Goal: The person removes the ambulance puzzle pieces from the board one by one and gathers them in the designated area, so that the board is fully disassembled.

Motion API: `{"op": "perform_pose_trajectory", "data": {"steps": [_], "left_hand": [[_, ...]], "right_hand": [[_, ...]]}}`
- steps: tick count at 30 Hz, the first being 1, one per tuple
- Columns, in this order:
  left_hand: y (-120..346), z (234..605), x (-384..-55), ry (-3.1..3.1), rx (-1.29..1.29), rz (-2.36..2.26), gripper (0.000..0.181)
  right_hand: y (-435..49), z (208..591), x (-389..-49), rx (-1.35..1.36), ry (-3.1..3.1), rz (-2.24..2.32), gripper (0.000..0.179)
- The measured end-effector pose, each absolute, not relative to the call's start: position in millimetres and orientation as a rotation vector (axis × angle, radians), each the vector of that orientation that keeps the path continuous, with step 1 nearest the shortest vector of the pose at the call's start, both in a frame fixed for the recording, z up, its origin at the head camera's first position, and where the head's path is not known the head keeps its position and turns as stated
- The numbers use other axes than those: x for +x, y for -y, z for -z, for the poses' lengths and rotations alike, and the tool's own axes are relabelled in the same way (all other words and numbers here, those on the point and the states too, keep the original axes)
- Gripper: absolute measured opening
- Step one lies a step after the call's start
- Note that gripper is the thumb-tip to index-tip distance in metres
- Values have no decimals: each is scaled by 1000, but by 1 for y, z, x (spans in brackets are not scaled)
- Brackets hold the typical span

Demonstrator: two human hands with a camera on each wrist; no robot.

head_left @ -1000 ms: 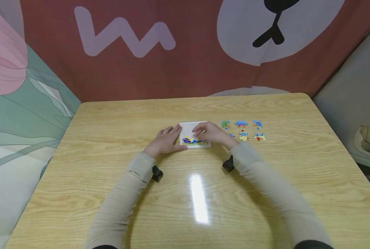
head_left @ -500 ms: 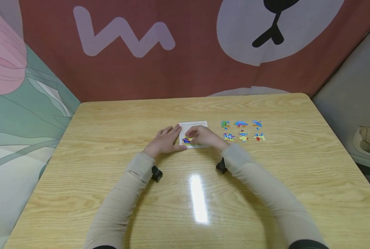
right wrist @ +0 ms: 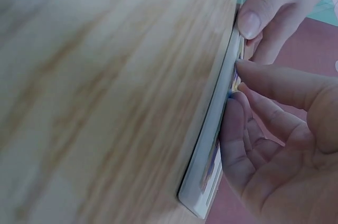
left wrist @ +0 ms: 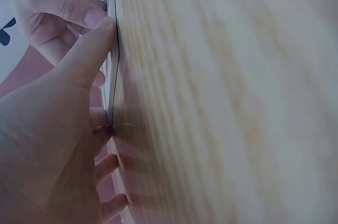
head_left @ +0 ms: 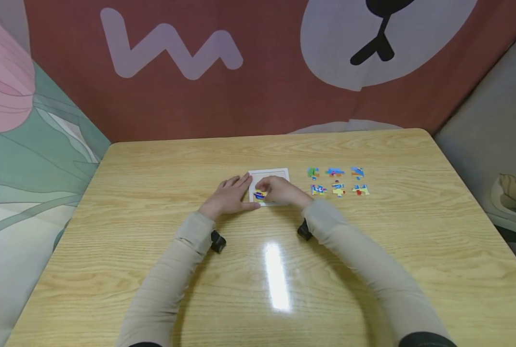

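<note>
A white puzzle frame (head_left: 279, 171) lies on the table, with colourful joined puzzle pieces (head_left: 259, 194) along its near side. My left hand (head_left: 231, 197) rests flat with spread fingers against the frame's left edge, its thumb along the near left corner. Over the near part of the frame, my right hand (head_left: 279, 190) touches the pieces with bent fingertips and covers most of them. In the right wrist view, the thumb and fingers of my right hand (right wrist: 280, 134) meet the picture just inside the frame's rim (right wrist: 203, 176). My left thumb (right wrist: 251, 20) shows beside them.
Several loose puzzle pieces lie in two rows right of the frame, among them a blue one (head_left: 335, 172) and a yellow-red one (head_left: 360, 190). The wooden table (head_left: 175, 173) meets a red patterned wall (head_left: 266, 106) at the back.
My right hand has moved left and down onto the pieces at the near side of the frame, uncovering a loose piece on the right. My left hand has stayed in place.
</note>
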State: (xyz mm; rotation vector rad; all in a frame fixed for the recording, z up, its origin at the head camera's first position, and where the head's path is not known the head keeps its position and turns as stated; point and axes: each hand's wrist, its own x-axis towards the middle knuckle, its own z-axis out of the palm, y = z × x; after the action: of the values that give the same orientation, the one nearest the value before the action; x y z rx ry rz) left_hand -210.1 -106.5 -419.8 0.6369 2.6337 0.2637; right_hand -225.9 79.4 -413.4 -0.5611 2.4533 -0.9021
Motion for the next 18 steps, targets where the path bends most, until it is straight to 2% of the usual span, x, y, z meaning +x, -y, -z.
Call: {"op": "perform_pose_trajectory", "data": {"steps": [18], "left_hand": [[106, 422, -212, -2630, 625, -244, 91]], "right_hand": [[-77, 412, -225, -553, -2457, 859, 45]]}}
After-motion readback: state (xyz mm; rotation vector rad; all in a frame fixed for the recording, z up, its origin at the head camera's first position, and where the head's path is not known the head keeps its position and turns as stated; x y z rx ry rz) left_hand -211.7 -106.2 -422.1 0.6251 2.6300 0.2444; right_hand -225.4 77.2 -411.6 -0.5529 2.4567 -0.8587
